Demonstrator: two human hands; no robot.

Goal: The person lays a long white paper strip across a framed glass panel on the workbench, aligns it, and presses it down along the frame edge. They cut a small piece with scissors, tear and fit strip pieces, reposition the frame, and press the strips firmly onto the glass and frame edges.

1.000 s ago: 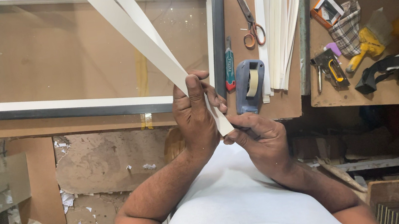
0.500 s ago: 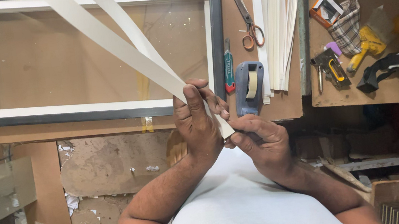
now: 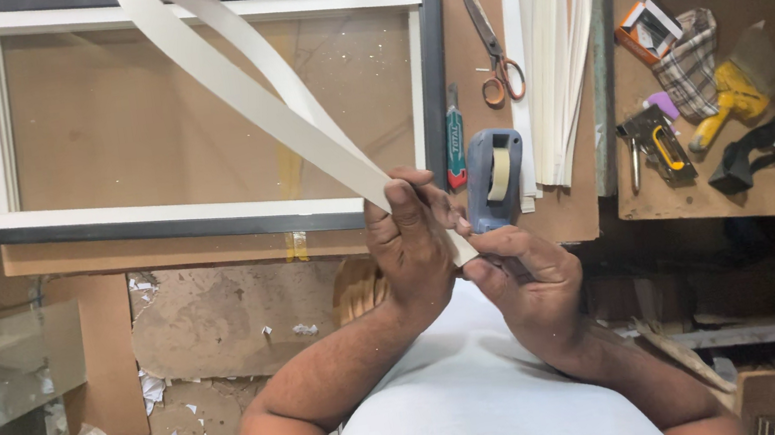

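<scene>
My left hand (image 3: 414, 244) and my right hand (image 3: 528, 281) both pinch the near ends of two long cream strips (image 3: 241, 97) held together. The strips run from my hands up and to the left, over the frame and out of the top of the view. Below them, flat on the brown workbench, lies a dark picture frame (image 3: 437, 79) with a white inner border and a bare brown backing. My hands are raised above the bench's front edge, close to my chest.
A blue tape dispenser (image 3: 495, 177) and a green-handled knife (image 3: 455, 149) lie right of the frame, scissors (image 3: 495, 51) beyond them. A stack of white strips (image 3: 553, 43) lies further right. A staple gun (image 3: 655, 144), a checked cloth, a yellow tool and a black tool sit on a side shelf.
The strips' far ends have swung to the left across the frame. My hands have stayed at the same spot, still pinching the near ends.
</scene>
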